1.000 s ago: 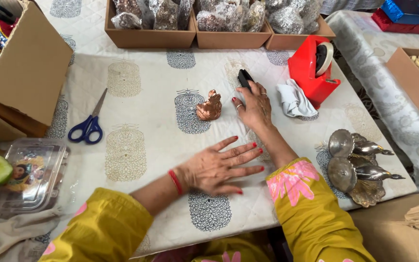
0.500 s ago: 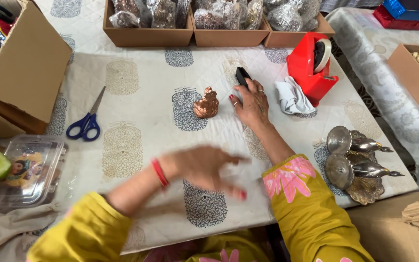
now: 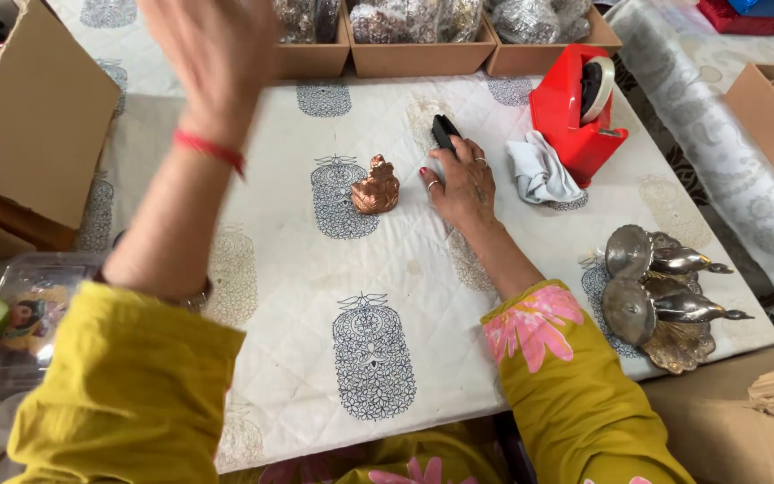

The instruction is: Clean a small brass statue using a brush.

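Right hand grip spread flat on black object; left hand raised, grip unclear; copper figurine beside.

A small copper-coloured figurine sits upright on the white quilted cloth, on the right edge of a dark printed motif, a little above the picture's middle. It is glossy and lumpy, with a rounded base narrowing to a small knob on top. At its 3 o'clock, just beside it but apart, lies a black oblong object, slanted toward 11 o'clock, its lower end covered by fingers.
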